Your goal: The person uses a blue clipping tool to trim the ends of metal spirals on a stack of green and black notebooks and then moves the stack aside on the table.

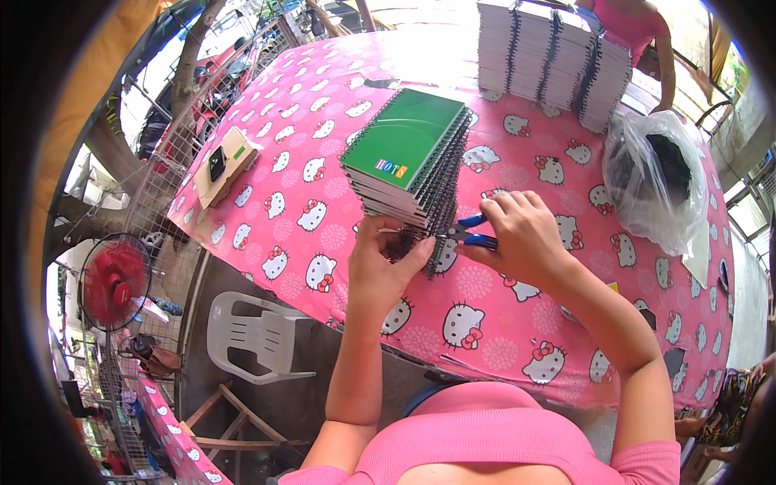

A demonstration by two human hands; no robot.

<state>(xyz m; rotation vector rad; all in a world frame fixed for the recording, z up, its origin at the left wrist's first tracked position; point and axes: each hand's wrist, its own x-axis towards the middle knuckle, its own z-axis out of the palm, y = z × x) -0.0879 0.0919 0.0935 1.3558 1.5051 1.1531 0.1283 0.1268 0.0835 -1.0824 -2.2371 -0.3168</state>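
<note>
A tall stack of spiral-bound notebooks (pixel 408 133) with a green top cover stands in front of me, black coils running along its sides. At the stack's near end my left hand (pixel 380 263) is closed, thumb and fingers pinching black plastic spiral coils (pixel 402 242). My right hand (pixel 521 238) grips blue-handled pliers (pixel 478 240). The dark jaws of the pliers point left and reach the coil ends beside my left thumb. Whether the jaws are closed on a coil is too small to tell.
Tall stacks of spiral-bound paper (pixel 533 56) stand at the far right, with a person (pixel 634 28) behind. A clear plastic bag (pixel 655 182) holds something black. A phone (pixel 217 164) lies on cardboard (pixel 230 174) at left. A white chair (pixel 255 335) and red fan (pixel 117 283) stand beyond the pink table edge.
</note>
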